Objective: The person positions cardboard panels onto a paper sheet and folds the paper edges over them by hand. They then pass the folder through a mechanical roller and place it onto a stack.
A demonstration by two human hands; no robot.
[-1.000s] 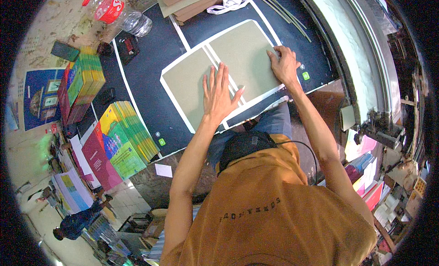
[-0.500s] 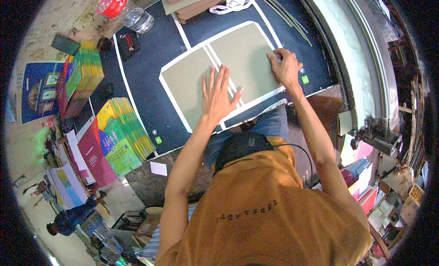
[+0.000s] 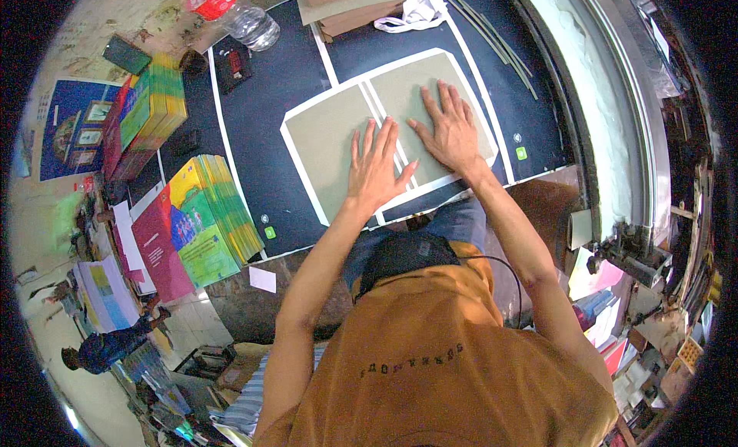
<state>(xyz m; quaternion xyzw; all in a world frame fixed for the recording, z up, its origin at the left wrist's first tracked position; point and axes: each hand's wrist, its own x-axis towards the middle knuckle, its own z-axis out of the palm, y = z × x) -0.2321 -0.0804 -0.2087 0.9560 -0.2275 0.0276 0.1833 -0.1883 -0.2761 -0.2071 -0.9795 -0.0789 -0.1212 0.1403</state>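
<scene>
In front of me two grey-beige boards (image 3: pixel 327 124) lie side by side on a white sheet with cut corners. A narrow grey strip (image 3: pixel 376 99) runs between them, and the sheet's white border (image 3: pixel 307 184) shows around them. My left hand (image 3: pixel 374 166) rests flat on the left board near the strip, fingers spread. On the right board lies my right hand (image 3: pixel 448 132), palm down with its fingers apart. Neither hand holds anything. Beneath the sheet is a dark blue tabletop (image 3: pixel 257 109) with white lines.
Stacked booklets (image 3: pixel 204 224) stand at the table's left, with another stack (image 3: pixel 150 112) behind. A plastic bottle (image 3: pixel 257 30) lies at the far left. Brown boards (image 3: pixel 350 9), a white cloth (image 3: pixel 419 9) and thin strips (image 3: pixel 492 39) lie at the back. A metal machine edge (image 3: pixel 607 101) borders the right.
My right hand has moved left from the sheet's right edge onto the right board and flattened out. My left hand stays on the left board. The view has shifted slightly.
</scene>
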